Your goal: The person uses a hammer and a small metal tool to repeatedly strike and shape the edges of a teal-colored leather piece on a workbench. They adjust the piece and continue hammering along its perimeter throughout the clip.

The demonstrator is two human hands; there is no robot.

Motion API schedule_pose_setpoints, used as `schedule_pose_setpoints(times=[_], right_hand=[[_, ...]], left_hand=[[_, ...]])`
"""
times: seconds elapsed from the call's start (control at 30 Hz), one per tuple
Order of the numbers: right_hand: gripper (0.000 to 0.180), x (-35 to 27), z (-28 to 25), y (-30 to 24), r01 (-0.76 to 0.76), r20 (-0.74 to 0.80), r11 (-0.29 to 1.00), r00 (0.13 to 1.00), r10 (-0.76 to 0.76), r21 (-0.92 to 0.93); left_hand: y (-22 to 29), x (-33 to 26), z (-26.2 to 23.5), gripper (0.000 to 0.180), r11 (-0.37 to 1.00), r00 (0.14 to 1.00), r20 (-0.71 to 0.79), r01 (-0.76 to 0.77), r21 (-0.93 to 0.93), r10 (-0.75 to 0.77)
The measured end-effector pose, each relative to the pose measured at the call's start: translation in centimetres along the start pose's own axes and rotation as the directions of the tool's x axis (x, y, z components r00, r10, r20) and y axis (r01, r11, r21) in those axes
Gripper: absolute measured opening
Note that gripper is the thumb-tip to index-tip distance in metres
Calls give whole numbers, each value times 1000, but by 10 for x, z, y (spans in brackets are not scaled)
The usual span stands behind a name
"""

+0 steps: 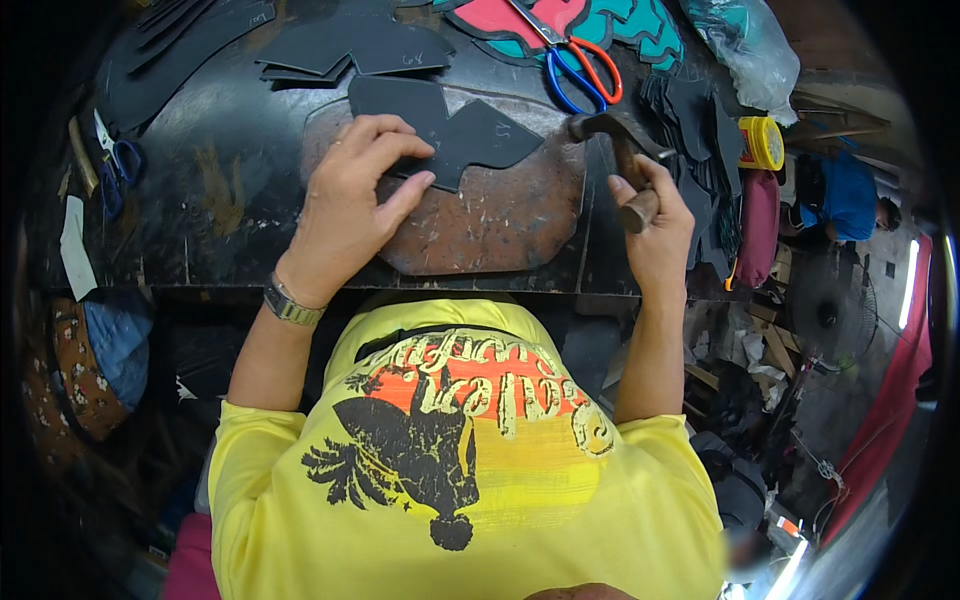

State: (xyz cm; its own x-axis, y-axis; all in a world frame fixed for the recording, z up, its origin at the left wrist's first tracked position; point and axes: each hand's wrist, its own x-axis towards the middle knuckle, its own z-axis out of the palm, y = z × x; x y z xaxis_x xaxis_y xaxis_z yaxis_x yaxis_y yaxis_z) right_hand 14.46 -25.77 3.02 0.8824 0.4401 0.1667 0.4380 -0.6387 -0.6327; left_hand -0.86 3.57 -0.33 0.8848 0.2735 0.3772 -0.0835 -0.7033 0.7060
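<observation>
A flat black cut piece, notched and with pale marks, lies on a worn brown board in front of me. My left hand rests at its left side, fingers bent and thumb held apart, with the fingertips on or just over the piece. On the right, my right hand is closed round the wooden handle of a hammer. The hammer's dark metal head is raised over the board's right edge, apart from the black piece.
Stacked black pieces lie behind and to the right. Large scissors with red and blue handles lie beyond the hammer, near pink and teal pieces. Small scissors lie left; a yellow tub stands right.
</observation>
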Motion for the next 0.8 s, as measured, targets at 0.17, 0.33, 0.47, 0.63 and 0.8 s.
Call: schedule_pose_setpoints(times=[0.17, 0.33, 0.47, 0.63, 0.8], right_hand=[[31, -3, 7, 12, -69, -169, 978, 985, 36, -198], [46, 5, 33, -18, 379, -64, 917, 919, -389, -127], [58, 15, 72, -50, 537, 163, 844, 831, -532, 13], [64, 17, 85, -61, 554, 195, 833, 818, -541, -11], [61, 7, 78, -62, 562, 238, 827, 807, -541, -28]], left_hand=[[-20, 0, -31, 35, 986, 991, -126, 69, 149, -50], [-30, 1, -32, 43, 977, 995, -70, 81, 196, -68], [-28, 3, -26, 45, 984, 996, -65, 75, 163, -65], [-26, -3, -35, 42, 952, 981, -20, 180, -248, -191], [-31, -2, -36, 39, 997, 1000, 30, 4, 79, -7]])
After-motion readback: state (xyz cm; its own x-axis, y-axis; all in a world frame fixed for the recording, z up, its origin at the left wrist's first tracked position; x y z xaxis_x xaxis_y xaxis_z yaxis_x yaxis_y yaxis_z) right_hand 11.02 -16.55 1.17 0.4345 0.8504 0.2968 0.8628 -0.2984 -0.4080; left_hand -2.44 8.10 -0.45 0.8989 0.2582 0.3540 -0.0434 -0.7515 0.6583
